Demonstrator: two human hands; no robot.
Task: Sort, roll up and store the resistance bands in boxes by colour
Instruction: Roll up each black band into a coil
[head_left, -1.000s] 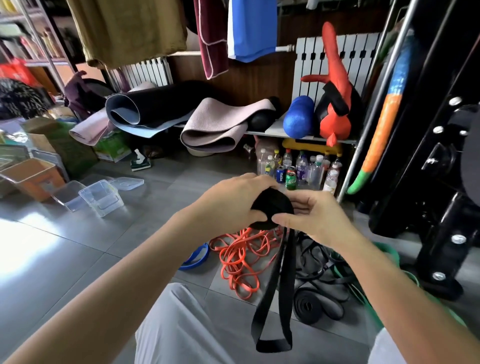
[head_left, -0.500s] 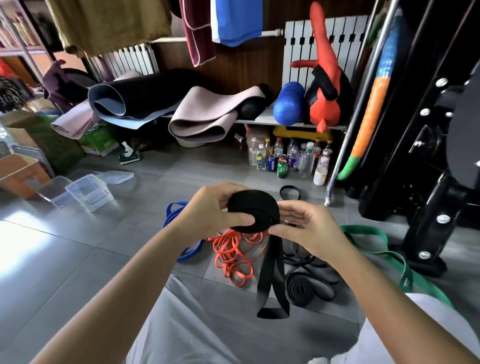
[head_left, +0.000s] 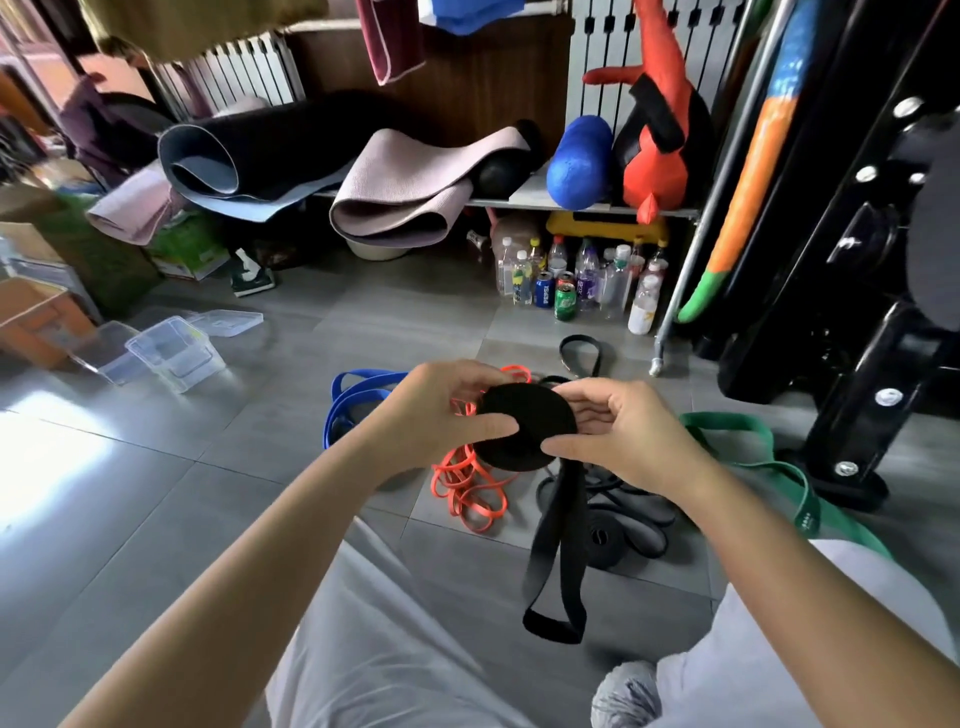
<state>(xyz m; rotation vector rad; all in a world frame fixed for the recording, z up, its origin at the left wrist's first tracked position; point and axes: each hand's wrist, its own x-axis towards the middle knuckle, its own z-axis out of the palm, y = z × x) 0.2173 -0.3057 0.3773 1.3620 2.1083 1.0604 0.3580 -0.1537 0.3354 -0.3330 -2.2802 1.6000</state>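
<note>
Head view — my left hand (head_left: 447, 415) and right hand (head_left: 623, 436) pinch the black band roll (head_left: 524, 431), tail (head_left: 558, 545) unwound; orange bands (head_left: 467, 493), green band (head_left: 753, 441) near it loose.

Black roll (head_left: 524, 431) of resistance band held in both hands above the tiled floor (head_left: 156, 493).
The left hand (head_left: 441, 415) grips the roll from its left side, thumb across the face; the right hand (head_left: 623, 441) pinches its right edge. The unrolled tail (head_left: 558, 571) hangs as a loop directly below the roll. Orange bands (head_left: 467, 493) lie beneath and left of the roll, a blue band (head_left: 353, 395) further left. A green band (head_left: 779, 467) lies to its right. Clear plastic boxes (head_left: 171, 353) stand well to its left; bottles (head_left: 571, 280) stand beyond it.
</note>
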